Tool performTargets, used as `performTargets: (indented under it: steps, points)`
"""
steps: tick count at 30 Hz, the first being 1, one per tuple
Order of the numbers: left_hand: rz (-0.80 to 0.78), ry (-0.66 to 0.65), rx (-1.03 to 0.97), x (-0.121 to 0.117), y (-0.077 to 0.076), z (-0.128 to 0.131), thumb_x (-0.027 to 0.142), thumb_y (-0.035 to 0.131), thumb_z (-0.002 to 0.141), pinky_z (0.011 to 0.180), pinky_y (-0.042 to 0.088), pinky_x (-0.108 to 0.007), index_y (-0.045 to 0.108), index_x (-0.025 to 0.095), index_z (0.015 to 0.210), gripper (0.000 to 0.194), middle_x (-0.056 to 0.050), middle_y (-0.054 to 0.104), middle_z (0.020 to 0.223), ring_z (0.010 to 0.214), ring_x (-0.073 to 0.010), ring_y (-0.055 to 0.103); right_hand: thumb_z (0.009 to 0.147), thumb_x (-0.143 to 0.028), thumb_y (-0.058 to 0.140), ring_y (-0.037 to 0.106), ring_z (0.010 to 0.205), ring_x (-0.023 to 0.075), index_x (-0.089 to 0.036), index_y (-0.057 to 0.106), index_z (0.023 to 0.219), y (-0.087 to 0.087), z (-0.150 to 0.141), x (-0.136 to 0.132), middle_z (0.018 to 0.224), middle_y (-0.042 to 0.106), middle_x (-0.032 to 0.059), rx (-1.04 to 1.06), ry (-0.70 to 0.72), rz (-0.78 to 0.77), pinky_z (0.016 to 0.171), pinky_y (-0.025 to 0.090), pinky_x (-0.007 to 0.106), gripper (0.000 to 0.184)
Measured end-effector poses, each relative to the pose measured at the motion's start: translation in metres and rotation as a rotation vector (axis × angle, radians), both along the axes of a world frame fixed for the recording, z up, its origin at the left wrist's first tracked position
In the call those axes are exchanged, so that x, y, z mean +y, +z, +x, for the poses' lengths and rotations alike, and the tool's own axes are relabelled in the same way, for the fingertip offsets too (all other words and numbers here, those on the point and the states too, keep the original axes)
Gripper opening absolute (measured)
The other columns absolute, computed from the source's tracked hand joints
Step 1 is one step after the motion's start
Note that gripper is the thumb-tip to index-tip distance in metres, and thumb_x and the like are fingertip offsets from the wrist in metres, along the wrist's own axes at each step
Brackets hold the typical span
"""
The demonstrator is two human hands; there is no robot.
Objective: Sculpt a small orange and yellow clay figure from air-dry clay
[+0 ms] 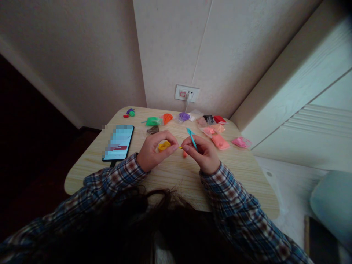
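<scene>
My left hand (154,149) and my right hand (205,154) meet over the table, thumb and forefinger of each pinched at a small bit of yellow clay (180,147). A turquoise modelling tool (191,136) is also held in my right hand, slanting up between the fingers. Behind the curve of my left fingers lies a larger yellow clay lump (164,146), partly covered by them. A small coral-coloured piece (184,154) shows below the right fingertips, its lower part beside my thumb.
Bags of clay line the back: green (154,121), orange (167,118), purple (184,116), red (219,119), coral (220,142) and pink (241,142). A lit phone (121,143) lies left. Small coloured pieces (131,112) sit back left. A wall socket (187,93) holds a plug.
</scene>
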State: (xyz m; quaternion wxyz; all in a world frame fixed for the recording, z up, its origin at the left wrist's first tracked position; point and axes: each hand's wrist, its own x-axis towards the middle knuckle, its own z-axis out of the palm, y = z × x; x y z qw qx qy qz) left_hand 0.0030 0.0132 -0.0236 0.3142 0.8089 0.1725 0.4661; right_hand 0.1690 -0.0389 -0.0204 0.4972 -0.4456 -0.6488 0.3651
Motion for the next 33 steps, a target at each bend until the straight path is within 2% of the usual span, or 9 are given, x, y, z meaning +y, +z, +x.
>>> performTargets:
  steps: [5, 18, 33]
  points:
    - [-0.016, -0.009, -0.013, -0.0007, 0.0011, -0.0004, 0.026, 0.056, 0.08, 0.064, 0.045, -0.026, 0.06, 0.015, 0.075, 0.013, -0.003, 0.06, 0.07, 0.067, -0.013, 0.055, 0.075, -0.053, 0.056, 0.044, 0.053, 0.0097, -0.02, 0.053, 0.073, -0.0011, 0.0006, 0.0006, 0.059, 0.052, -0.0025, 0.003, -0.004, 0.011, 0.052, 0.034, 0.026, 0.034]
    - [-0.07, -0.008, -0.029, -0.0013, 0.0, 0.0005, 0.026, 0.066, 0.074, 0.064, 0.046, -0.027, 0.061, 0.015, 0.076, 0.013, -0.003, 0.06, 0.07, 0.067, -0.0131, 0.056, 0.073, -0.056, 0.057, 0.043, 0.053, 0.0099, -0.02, 0.054, 0.072, -0.0009, 0.0004, 0.0007, 0.06, 0.051, -0.0023, 0.024, -0.006, 0.004, 0.051, 0.033, 0.026, 0.036]
    - [-0.083, 0.009, -0.032, -0.0016, 0.0022, 0.0006, 0.029, 0.063, 0.076, 0.064, 0.045, -0.026, 0.059, 0.015, 0.073, 0.015, -0.002, 0.06, 0.069, 0.066, -0.0126, 0.055, 0.073, -0.055, 0.057, 0.042, 0.052, 0.0097, -0.02, 0.052, 0.071, 0.0007, 0.0007, 0.0005, 0.057, 0.05, -0.0027, 0.029, -0.022, 0.002, 0.049, 0.033, 0.026, 0.035]
